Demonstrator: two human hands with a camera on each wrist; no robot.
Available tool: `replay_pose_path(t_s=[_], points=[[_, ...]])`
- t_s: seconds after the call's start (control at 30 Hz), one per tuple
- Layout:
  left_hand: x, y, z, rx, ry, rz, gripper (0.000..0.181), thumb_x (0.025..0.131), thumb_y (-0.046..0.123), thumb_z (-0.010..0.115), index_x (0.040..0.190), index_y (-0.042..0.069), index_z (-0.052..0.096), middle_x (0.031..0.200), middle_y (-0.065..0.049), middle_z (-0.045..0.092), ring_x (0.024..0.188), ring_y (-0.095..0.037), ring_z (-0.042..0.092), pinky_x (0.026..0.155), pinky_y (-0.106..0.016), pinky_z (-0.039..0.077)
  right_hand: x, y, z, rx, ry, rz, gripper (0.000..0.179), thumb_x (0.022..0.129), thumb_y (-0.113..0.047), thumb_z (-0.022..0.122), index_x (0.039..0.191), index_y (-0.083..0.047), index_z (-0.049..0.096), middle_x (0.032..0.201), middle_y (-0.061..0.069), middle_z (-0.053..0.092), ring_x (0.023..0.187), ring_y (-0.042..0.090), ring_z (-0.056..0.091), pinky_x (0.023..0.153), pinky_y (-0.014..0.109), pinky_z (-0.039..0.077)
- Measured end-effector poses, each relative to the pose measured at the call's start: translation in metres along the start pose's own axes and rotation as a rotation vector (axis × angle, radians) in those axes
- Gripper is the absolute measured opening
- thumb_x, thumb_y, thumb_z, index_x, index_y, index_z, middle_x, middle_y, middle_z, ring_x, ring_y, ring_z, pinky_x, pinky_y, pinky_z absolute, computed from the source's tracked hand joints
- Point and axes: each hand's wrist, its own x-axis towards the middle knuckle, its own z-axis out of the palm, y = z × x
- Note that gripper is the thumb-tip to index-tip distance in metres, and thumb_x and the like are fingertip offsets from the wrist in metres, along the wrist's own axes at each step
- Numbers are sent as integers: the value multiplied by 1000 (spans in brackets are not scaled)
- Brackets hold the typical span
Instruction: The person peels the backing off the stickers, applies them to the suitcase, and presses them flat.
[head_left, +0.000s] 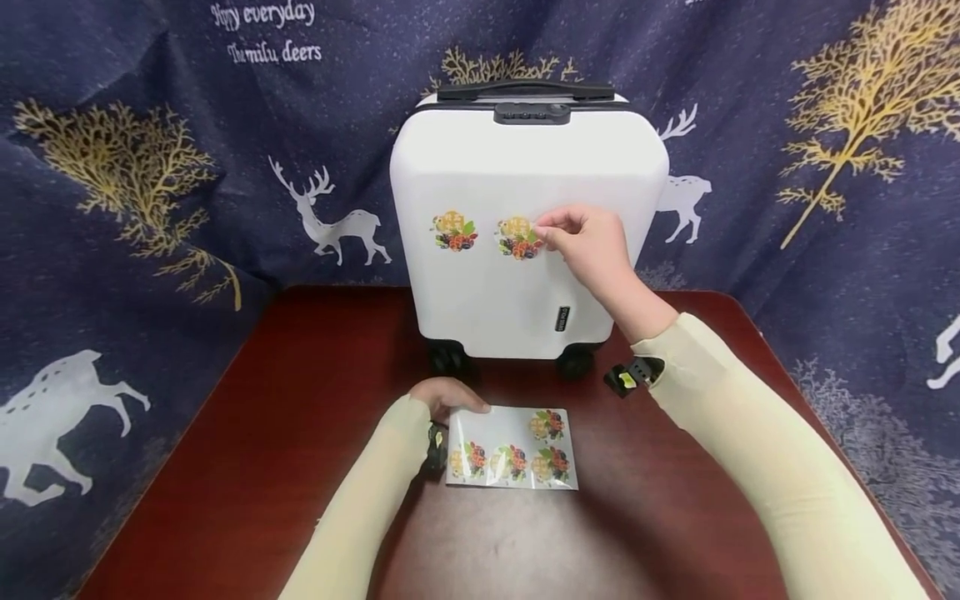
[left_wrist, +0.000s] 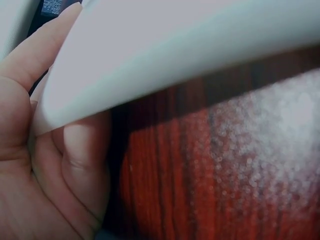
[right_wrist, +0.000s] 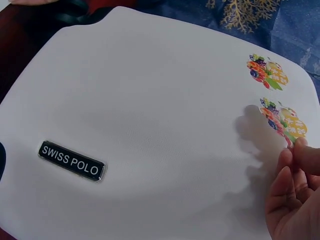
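Note:
A white suitcase (head_left: pixel 487 308) stands upright on the table, a fruit sticker (head_left: pixel 454 232) on the left of its front. Beside that one, my right hand (head_left: pixel 588 242) pinches the right edge of a second fruit sticker (head_left: pixel 517 238) between thumb and fingertips, close against the suitcase front. In the right wrist view this sticker (right_wrist: pixel 282 120) lies just below the other, its edge at the fingertips. Low over the table, my left hand (head_left: pixel 447 395) grips the upper left corner of a white sticker sheet (head_left: pixel 487 425). The left wrist view shows the sheet (left_wrist: pixel 150 60) between thumb and fingers, bowed upward.
The suitcase has a black handle (head_left: pixel 525 90), a combination lock (head_left: pixel 531 113) and a small black SWISS POLO badge (right_wrist: pixel 71 160). Several fruit stickers remain on the sheet's lower and right part. Behind the red-brown table (head_left: pixel 300 367) hangs a dark blue cloth (head_left: pixel 337 125) with deer and trees.

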Motion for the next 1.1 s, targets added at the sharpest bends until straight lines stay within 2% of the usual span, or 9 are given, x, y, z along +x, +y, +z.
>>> replay_pose_path(t_s=[0.33, 0.8, 1.1], points=[[3, 2, 1, 1, -24, 0, 35, 94, 22, 73, 120, -1, 72, 103, -12, 77, 80, -16, 72, 76, -33, 64, 2, -1, 0, -29, 30, -42, 19, 97, -19, 70, 105, -5, 80, 98, 18, 78, 66, -5, 57, 67, 20, 44], [2, 1, 0, -16, -7, -13, 35, 91, 23, 76, 119, 2, 73, 104, -11, 78, 82, -17, 73, 76, -34, 64, 1, -4, 5, -29, 57, -86, 17, 97, -18, 70, 105, -6, 80, 96, 18, 79, 65, -5, 57, 61, 18, 41], [-4, 3, 1, -11, -24, -8, 34, 93, 23, 75, 118, 1, 73, 103, -10, 78, 81, -15, 72, 76, -32, 63, 1, -3, 6, -53, 81, -103, 18, 97, -18, 70, 107, -6, 80, 97, 18, 79, 66, -2, 59, 60, 16, 41]])
